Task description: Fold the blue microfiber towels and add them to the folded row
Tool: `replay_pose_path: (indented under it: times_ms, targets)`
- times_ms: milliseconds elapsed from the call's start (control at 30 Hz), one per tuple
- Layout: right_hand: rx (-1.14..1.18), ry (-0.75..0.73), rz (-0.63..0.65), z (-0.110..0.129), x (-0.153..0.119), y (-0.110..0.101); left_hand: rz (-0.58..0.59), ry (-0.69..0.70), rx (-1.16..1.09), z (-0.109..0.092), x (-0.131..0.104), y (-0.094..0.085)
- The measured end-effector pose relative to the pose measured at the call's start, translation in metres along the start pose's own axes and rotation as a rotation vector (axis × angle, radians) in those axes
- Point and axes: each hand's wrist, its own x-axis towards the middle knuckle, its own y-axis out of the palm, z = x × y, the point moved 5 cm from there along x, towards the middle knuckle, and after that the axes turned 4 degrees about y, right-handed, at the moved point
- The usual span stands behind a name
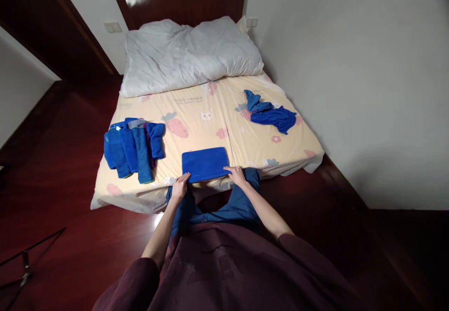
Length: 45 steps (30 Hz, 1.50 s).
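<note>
A folded blue towel (205,163) lies flat on the bed (224,114), at its near edge. The left hand (180,187) rests released, fingers flat at the towel's near left corner; the right hand (235,174) lies likewise released at its near right corner. The towel looks soft, light and limp, best taken by pinching its corners or edges. Left of it sits a pile of folded blue cloths (133,147); beyond it to the right lies a crumpled blue cloth (270,112). Faint print on the sheet beyond the towel is too small to read.
</note>
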Motion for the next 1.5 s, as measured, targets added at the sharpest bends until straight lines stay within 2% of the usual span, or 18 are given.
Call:
replay_pose_path:
  times_ms: [233, 433, 567, 1200, 1500]
  targets:
    - [0.145, 0.026, -0.057, -0.008, 0.001, -0.005, -0.107, -0.065, -0.233, 0.01, 0.0, -0.007]
    - [0.307, 0.159, -0.145, -0.023, 0.008, -0.005, -0.212, -0.223, -0.354, 0.02, -0.001, -0.01]
    - [0.355, 0.185, -0.128, -0.024, 0.01, -0.004, -0.241, -0.308, -0.377, 0.027, -0.003, -0.01]
    - [0.278, 0.247, -0.114, -0.014, 0.008, -0.013, -0.248, -0.333, -0.327, 0.023, 0.0, -0.014]
    - [0.339, 0.225, -0.144, -0.015, 0.008, -0.012, -0.335, -0.376, -0.413, 0.022, 0.003, -0.02]
